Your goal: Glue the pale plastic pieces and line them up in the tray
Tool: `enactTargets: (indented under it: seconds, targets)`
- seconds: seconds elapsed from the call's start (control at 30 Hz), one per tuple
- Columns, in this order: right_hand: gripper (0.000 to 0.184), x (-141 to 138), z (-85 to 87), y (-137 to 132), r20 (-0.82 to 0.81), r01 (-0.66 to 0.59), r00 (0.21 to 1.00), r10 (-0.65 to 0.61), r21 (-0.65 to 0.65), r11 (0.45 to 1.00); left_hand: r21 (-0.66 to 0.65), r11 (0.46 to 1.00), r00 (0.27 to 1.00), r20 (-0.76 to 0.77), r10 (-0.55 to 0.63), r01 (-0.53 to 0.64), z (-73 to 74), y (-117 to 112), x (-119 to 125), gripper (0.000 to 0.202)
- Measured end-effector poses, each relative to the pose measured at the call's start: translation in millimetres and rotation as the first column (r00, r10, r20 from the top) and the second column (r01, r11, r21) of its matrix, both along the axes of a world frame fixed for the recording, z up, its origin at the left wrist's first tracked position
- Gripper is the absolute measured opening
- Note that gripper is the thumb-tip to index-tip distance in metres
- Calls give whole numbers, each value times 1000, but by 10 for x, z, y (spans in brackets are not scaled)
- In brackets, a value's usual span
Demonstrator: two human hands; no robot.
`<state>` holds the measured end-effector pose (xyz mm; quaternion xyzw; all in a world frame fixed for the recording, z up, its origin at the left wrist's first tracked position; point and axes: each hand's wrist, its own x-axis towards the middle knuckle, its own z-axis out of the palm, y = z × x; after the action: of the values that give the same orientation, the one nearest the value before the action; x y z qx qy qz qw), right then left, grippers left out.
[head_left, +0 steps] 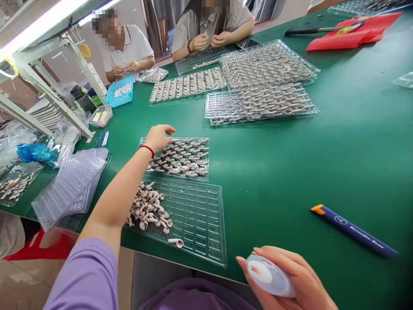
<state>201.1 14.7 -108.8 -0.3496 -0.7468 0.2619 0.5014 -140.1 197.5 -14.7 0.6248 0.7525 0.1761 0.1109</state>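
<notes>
My left hand (158, 137) reaches out over the far left corner of a clear tray (177, 157) filled with small pinkish curved parts; its fingers are curled down and I cannot make out anything in them. A red band sits on that wrist. My right hand (290, 280) at the table's near edge is closed round a white rounded object (269, 275). Between them lies a second clear compartment tray (196, 219) with a loose heap of pinkish parts (149, 209) at its left end and one stray part (177, 243) near its front rim.
A blue pen-like tool with an orange tip (353, 230) lies to the right on the green table (338, 155). Stacked empty trays (69, 187) sit at left. Filled trays (261, 103) lie further back. Two people work at the far side. A red sheet (351, 36) is far right.
</notes>
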Motion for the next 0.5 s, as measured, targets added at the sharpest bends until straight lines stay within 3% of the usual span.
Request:
enactTargets:
  seconds: [0.13, 0.2, 0.27, 0.37, 0.5]
  targets:
    - [31, 18, 15, -26, -47, -10, 999, 7, -67, 998, 28, 998, 999, 7, -54, 53, 232, -530, 294, 14]
    - [32, 21, 20, -34, -66, -11, 998, 5, -98, 995, -17, 967, 967, 45, -252, 253, 333, -955, 490, 3]
    - [31, 18, 26, -37, -65, -7, 998, -1, -124, 992, -131, 902, 911, 63, -407, 412, 380, -1412, 674, 8]
    - [28, 8, 41, -35, -60, -10, 998, 1, -143, 990, -261, 856, 879, -53, -475, 447, 313, -1987, 878, 10]
    - [28, 7, 60, -33, -45, 2, 999, -9, -137, 991, -204, 929, 904, -239, -354, 309, 63, -2374, 1063, 31]
